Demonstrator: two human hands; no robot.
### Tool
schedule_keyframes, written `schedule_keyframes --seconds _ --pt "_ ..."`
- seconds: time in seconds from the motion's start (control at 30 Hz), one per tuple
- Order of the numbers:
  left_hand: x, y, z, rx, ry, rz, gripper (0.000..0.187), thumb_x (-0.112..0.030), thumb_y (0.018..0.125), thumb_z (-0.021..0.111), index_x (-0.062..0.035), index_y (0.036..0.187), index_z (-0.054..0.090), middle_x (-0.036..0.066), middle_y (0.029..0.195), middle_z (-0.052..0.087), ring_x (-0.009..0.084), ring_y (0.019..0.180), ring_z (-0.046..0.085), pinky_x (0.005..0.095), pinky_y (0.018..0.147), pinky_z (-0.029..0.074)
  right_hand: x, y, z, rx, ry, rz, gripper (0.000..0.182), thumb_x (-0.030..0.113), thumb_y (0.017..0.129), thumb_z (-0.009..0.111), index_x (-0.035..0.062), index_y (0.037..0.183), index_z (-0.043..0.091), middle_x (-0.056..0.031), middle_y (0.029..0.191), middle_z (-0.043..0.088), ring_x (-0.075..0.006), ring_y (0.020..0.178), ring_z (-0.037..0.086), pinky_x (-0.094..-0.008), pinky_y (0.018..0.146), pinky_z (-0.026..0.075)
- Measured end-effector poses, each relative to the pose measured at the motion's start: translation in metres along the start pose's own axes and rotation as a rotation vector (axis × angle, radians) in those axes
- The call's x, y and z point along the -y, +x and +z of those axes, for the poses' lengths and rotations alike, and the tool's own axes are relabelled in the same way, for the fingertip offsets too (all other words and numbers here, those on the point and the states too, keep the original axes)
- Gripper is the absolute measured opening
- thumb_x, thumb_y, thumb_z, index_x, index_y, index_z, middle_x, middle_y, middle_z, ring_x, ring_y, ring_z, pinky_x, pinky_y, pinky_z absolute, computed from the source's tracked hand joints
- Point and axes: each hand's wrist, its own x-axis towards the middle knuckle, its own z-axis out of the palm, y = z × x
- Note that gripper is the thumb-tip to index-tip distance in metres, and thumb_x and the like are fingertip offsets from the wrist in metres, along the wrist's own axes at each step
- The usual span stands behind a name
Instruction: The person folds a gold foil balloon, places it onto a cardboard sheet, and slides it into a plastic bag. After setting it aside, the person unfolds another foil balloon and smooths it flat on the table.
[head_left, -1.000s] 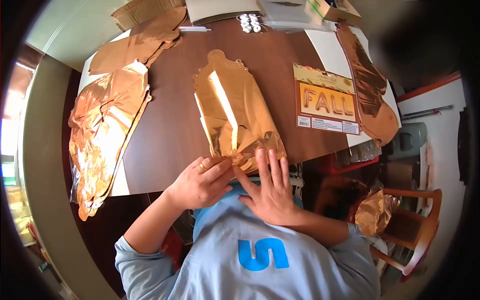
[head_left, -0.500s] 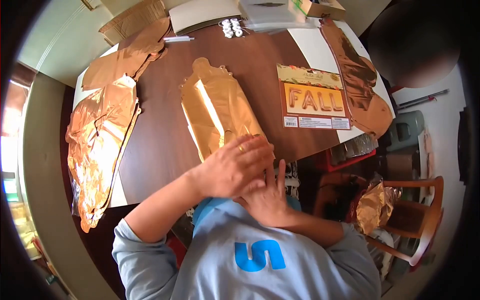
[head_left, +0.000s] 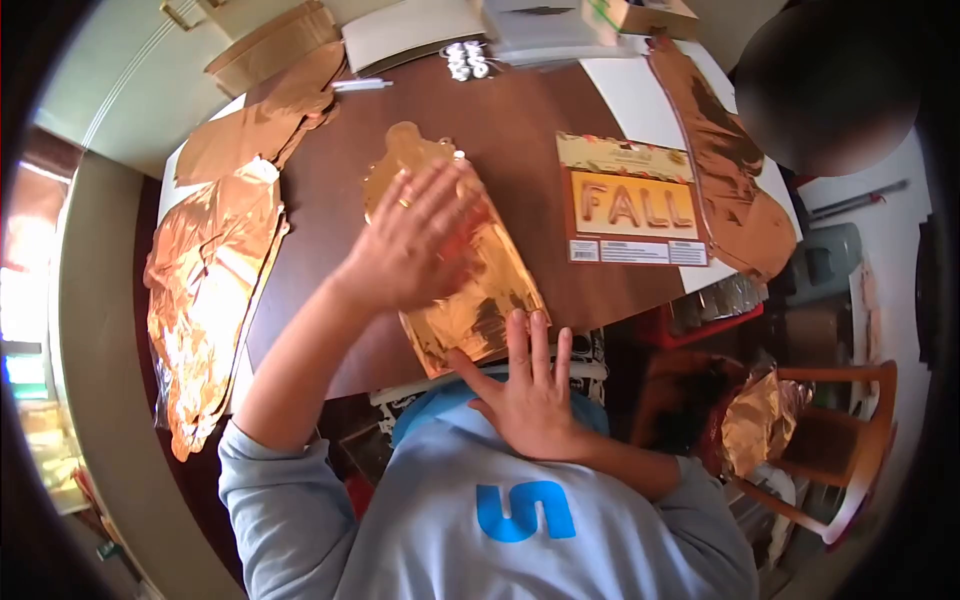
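Head view: one foil [head_left: 495,275] reaches the bench [head_left: 330,190]'s near edge. Of two hands, the left hand [head_left: 415,240] lies over it, fingers extended, gripping nothing, contact unclear; the right hand [head_left: 535,405] spreads empty fingers at its near end. One card [head_left: 633,200] lies toward the right edge.

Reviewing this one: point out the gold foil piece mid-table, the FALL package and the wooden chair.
Gold foil piece [head_left: 487,288]: head view, on its near half.
FALL package [head_left: 635,204]: head view, mid-panel.
Wooden chair [head_left: 829,452]: head view, on its seat.
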Motion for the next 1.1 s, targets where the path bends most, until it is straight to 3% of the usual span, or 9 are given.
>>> schedule_keyframes --seconds 0.1,0.13,0.27,0.37,0.53,0.73,0.83,0.9,1.1 --pt "-0.043 -0.036 -0.017 0.000 -0.128 0.045 0.082 -0.033 0.086 0.071 -0.0047 0.153 0.034 0.019 0.160 0.031 0.0357 0.150 0.027 0.0505 0.122 0.019 -0.001 0.002 -0.005 0.063 0.086 -0.007 0.085 0.043 0.082 0.074 0.0415 0.155 0.031 -0.0348 0.155 0.021 -0.0527 0.145 0.020 -0.0719 0.112 0.017" --pt "-0.056 -0.050 -0.014 -0.026 -0.170 0.016 0.080 -0.036 0.089 0.068 -0.0031 0.153 0.034 0.020 0.160 0.031 0.0359 0.150 0.027 0.0504 0.122 0.018 -0.002 0.002 -0.008 0.111 0.043 -0.013 0.070 0.046 0.089 0.063 0.0418 0.154 0.034 -0.0327 0.157 0.021 -0.0520 0.146 0.019 -0.0703 0.114 0.016" --pt "-0.102 -0.086 0.000 0.097 -0.245 -0.109 0.083 -0.055 0.095 0.052 0.0006 0.154 0.032 0.023 0.159 0.030 0.0376 0.149 0.027 0.0521 0.121 0.017 -0.006 0.000 -0.002 0.064 -0.040 -0.004 0.056 0.048 0.098 0.047 0.0417 0.153 0.036 -0.0287 0.158 0.022 -0.0510 0.146 0.021 -0.0668 0.115 0.019" --pt "-0.100 -0.096 0.003 0.097 -0.131 -0.161 0.087 -0.062 0.094 0.047 0.0020 0.152 0.035 0.024 0.158 0.033 0.0385 0.148 0.029 0.0537 0.120 0.019 -0.007 0.000 -0.004 0.047 -0.121 -0.051 0.057 0.047 0.099 0.047 0.0423 0.154 0.033 -0.0294 0.158 0.023 -0.0507 0.144 0.025 -0.0671 0.115 0.021" --pt "-0.054 -0.104 -0.006 0.098 0.044 -0.292 0.086 -0.062 0.095 0.048 0.0019 0.152 0.034 0.022 0.157 0.034 0.0375 0.147 0.030 0.0525 0.120 0.019 -0.006 0.004 -0.010 0.052 -0.069 -0.077 0.100 0.043 0.076 0.080 0.0416 0.158 0.021 -0.0353 0.155 0.023 -0.0541 0.141 0.028 -0.0692 0.112 0.024" --pt "-0.008 -0.076 -0.013 0.033 0.128 -0.388 0.072 -0.045 0.094 0.059 -0.0010 0.148 0.041 0.022 0.157 0.035 0.0361 0.149 0.026 0.0534 0.120 0.018 -0.004 0.005 -0.005 0.031 -0.106 -0.062 0.102 0.045 0.072 0.081 0.0449 0.156 0.023 -0.0351 0.155 0.022 -0.0537 0.141 0.028 -0.0699 0.112 0.022" --pt "-0.051 -0.024 -0.043 0.230 0.019 -0.195 0.069 -0.040 0.091 0.063 -0.0060 0.147 0.045 0.021 0.156 0.037 0.0352 0.149 0.026 0.0527 0.120 0.020 -0.003 0.005 -0.005 0.048 -0.094 -0.050 0.094 0.043 0.077 0.077 0.0464 0.156 0.024 -0.0348 0.153 0.025 -0.0533 0.141 0.030 -0.0700 0.111 0.024" --pt "-0.054 -0.028 0.009 0.062 -0.188 0.112 0.069 -0.047 0.095 0.056 -0.0076 0.150 0.042 0.016 0.159 0.034 0.0328 0.150 0.025 0.0511 0.122 0.018 -0.004 0.004 -0.003 0.045 -0.128 -0.066 0.077 0.033 0.090 0.061 0.0454 0.156 0.024 -0.0345 0.151 0.028 -0.0528 0.139 0.032 -0.0698 0.111 0.025" --pt "-0.004 -0.013 0.023 0.048 -0.034 -0.008 0.069 -0.045 0.098 0.050 -0.0053 0.152 0.036 0.022 0.159 0.030 0.0374 0.149 0.026 0.0524 0.122 0.016 -0.005 0.004 -0.007 0.022 -0.129 -0.082 0.069 0.016 0.097 0.045 0.0380 0.159 0.023 -0.0361 0.147 0.033 -0.0530 0.137 0.035 -0.0705 0.111 0.025"
